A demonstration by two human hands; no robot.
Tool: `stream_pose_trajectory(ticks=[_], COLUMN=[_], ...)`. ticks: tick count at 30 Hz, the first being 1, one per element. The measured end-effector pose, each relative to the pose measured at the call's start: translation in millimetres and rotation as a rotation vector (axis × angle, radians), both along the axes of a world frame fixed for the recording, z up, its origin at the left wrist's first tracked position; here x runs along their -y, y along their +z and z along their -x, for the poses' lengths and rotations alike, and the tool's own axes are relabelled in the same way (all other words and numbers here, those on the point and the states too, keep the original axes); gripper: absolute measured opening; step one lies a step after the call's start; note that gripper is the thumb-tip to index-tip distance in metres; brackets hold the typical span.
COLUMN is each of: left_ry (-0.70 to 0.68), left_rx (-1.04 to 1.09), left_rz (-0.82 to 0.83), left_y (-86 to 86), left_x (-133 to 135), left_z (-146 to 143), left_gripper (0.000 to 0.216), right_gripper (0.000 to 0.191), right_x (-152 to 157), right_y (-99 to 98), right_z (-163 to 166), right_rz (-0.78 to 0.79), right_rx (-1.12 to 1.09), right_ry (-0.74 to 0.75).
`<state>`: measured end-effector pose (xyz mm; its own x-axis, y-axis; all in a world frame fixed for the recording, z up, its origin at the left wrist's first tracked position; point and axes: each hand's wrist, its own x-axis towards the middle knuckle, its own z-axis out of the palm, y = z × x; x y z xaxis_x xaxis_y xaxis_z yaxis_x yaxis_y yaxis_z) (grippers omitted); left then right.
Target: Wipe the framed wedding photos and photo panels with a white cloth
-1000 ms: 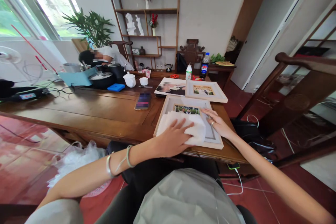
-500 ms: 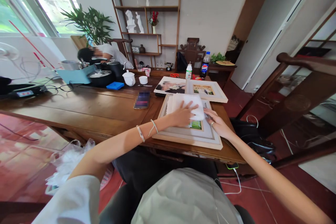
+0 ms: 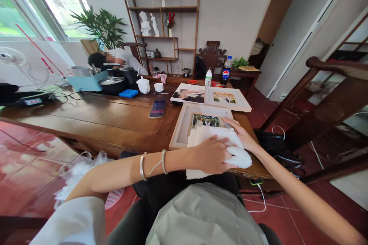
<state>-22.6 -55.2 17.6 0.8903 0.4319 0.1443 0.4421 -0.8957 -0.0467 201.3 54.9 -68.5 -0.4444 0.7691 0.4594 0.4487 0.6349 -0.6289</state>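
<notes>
Head view: the brown wooden counter (image 3: 120, 115) carries all items inspected. A picture frame (image 3: 180, 126) lies flat at its near edge, face up, presumably so that its whole front is within reach. A second frame (image 3: 243, 102) and an unframed picture (image 3: 187, 94) lie just beyond, likely set aside for working room. A white cloth (image 3: 202, 138) covers the near part of the first frame and overhangs its edge. The left hand (image 3: 211, 154) lies over the cloth, fingers extended and slightly apart, apparently pressing rather than pinching. The right hand (image 3: 240, 133) rests at the frame's right side, fingers stretched out and not clamped, seemingly to steady it.

Containers, by size: a pink basket (image 3: 115, 198) on the floor, with clear plastic (image 3: 84, 174) heaped beside or in it, which cannot be told; a blue box (image 3: 87, 83), utensils (image 3: 94, 70) in or behind it; a lidded white teapot (image 3: 143, 86), contents hidden; a cola bottle (image 3: 225, 72) holding dark liquid; a white cup (image 3: 158, 87), contents not discernible.
</notes>
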Motion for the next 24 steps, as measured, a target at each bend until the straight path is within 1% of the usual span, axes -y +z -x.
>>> stream_pose_trajectory(ticks=[3,6,8,10,15,17,20,22,24], left_ry=[0.018,0.005,-0.004,0.0,0.06,0.086,0.157,0.229,0.313], left_rx=[-0.02,-0.085,-0.091,-0.092,-0.169,-0.19,-0.168,-0.133,-0.097], left_rz=[-0.037,-0.034,-0.041,-0.043,-0.036,-0.043,-0.084,-0.118,-0.138], left_y=[0.1,5.1,8.7,12.3,18.6,14.7,-1.6,-15.6,-27.3], left_x=[-2,-6,-7,-6,-2,-4,-16,-33,-57], left_z=[0,13,27,44,84,91,85,73,58], left_gripper=[0.044,0.04,0.035,0.035,0.036,0.033,0.029,0.028,0.03], right_gripper=[0.046,0.049,0.049,0.048,0.047,0.046,0.046,0.046,0.047], right_x=[1,2,2,3,2,2,0,0,0], right_y=[0.7,1.7,2.4,2.8,2.4,1.7,0.7,0.4,0.1], right_z=[0,1,2,4,5,4,3,3,2], right_rz=[-0.009,-0.026,-0.028,-0.022,-0.002,-0.003,-0.029,-0.046,-0.063], right_rx=[0.014,0.031,0.041,0.044,0.05,0.052,0.059,0.07,0.08], right_ry=[0.015,0.016,0.0,-0.02,-0.035,-0.036,-0.028,-0.018,-0.005])
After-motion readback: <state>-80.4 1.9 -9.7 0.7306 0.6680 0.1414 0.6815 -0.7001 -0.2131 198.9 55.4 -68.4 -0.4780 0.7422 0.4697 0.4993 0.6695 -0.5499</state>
